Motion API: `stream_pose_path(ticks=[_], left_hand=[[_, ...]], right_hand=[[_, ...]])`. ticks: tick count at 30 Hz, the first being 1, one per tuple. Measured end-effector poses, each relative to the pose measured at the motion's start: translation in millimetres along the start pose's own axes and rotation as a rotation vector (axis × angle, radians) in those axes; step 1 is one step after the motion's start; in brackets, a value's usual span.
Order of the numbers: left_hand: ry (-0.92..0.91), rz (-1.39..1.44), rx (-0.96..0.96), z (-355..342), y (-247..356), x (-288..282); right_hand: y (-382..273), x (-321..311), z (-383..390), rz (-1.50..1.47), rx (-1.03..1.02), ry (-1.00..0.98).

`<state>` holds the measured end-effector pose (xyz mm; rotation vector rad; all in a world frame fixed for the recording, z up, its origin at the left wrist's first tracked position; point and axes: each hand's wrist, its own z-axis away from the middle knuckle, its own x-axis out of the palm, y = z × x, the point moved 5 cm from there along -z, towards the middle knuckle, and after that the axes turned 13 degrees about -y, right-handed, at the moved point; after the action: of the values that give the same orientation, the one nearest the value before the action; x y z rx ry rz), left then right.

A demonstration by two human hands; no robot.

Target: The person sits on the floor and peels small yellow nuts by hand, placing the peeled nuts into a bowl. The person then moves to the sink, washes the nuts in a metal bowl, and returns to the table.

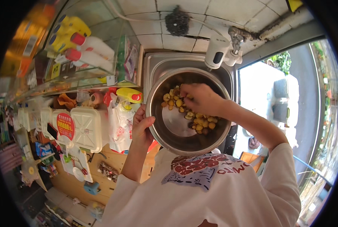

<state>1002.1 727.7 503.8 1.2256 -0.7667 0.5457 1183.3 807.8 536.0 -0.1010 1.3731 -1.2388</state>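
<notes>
A large round steel basin (173, 123) is tilted slightly toward me over the sink. Inside lie many small, round, yellow-brown pieces (205, 123), spread in a band from upper left to lower right; they look like peeled chestnuts. My left hand (141, 123) is closed round the basin's left rim, thumb on the near side and fingers behind the outer wall. Over the upper part of the basin, my right hand (201, 97) reaches in with its fingers curled down among the pieces. The fingertips are partly hidden, so what they pinch cannot be made out.
Behind the basin is a steel sink (150, 68) with a white tap heater (217, 51) above it. Left stand lidded white tubs (86, 128), a white plastic bag (119, 126), a yellow spray bottle (130, 94) and a glass shelf of bottles (95, 51). A bright window (256, 94) is at right.
</notes>
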Motion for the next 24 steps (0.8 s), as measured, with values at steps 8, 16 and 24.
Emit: stream_pose_path(ticks=[8,16,24], left_hand=[[-0.075,-0.028,0.098,18,52,6],[-0.164,0.34,0.158,24,81,39],[-0.122,0.174,0.085,13,83,41]], right_hand=[[-108,-57,31,-1.81,-0.051,-0.253],[-202,-67,50,-1.567,-0.766,-0.074],[-209,-53,55,-1.294,-0.759,0.48]])
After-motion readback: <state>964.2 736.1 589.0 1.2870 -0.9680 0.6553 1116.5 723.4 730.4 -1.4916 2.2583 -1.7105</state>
